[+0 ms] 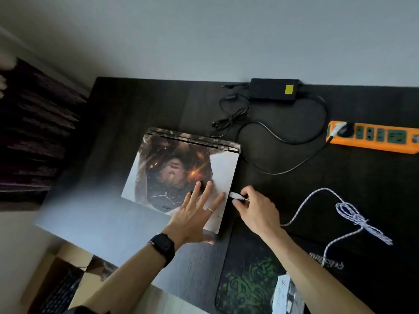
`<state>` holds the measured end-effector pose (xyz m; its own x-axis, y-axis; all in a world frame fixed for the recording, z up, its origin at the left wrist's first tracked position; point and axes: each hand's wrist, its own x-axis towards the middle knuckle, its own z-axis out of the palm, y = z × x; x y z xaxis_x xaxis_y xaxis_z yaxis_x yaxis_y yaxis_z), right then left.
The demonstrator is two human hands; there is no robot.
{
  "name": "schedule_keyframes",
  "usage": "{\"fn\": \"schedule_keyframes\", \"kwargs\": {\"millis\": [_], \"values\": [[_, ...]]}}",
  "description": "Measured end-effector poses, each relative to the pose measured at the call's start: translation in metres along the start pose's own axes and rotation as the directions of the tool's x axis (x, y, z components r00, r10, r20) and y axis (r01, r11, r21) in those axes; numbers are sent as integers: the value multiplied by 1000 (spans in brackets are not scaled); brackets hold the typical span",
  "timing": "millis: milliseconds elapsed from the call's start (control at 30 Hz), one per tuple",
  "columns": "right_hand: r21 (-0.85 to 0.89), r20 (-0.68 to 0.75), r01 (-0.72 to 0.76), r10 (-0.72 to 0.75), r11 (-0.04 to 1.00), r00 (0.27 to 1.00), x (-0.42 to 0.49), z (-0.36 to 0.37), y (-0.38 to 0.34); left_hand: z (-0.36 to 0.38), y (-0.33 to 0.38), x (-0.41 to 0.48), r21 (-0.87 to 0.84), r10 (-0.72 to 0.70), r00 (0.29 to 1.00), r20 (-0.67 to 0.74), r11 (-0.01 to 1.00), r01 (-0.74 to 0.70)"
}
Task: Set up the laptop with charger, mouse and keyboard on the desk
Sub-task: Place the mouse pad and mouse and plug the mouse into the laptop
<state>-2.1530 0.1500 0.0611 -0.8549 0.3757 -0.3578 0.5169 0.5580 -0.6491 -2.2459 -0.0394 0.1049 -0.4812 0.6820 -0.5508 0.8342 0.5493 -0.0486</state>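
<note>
On desk (158, 105) | closed laptop (172, 168), picture-skinned | left hand (192, 214) flat on it | right hand (256, 209) pinches white plug (235, 196)

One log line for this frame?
left hand: flat on closed picture-skinned laptop | right hand: pinches white USB plug of braided cable at laptop's right edge

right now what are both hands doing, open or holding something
Left hand: open, fingers spread flat on the closed laptop.
Right hand: pinching the USB plug of the braided cable at the laptop's right edge.
</note>
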Motion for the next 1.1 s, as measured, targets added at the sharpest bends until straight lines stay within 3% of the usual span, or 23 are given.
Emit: {"fn": "schedule_keyframes", "kwargs": {"millis": [133, 767, 933, 1000, 1100], "values": [[-79, -18, 45, -47, 996, 999, -4, 2, -1, 11, -6, -2, 75, 22, 999, -47, 997, -19], [-93, -34, -34, 31, 995, 999, -3, -1, -4, 0, 4, -2, -78, -60, 998, 11, 995, 61], [-220, -307, 94, -160, 971, 938, -62, -39, 12, 1, 7, -5, -84, -99, 994, -42, 992, 95], [-184, -309, 26, -83, 983, 947, -95, -57, 26, 2, 14, -6, -100, -149, 986, -75, 985, 141], [-179, -138, -239, 216, 954, 967, -142, -69, 49, 6, 46, -17, -226, -234, 970, -64, 950, 214]]}}
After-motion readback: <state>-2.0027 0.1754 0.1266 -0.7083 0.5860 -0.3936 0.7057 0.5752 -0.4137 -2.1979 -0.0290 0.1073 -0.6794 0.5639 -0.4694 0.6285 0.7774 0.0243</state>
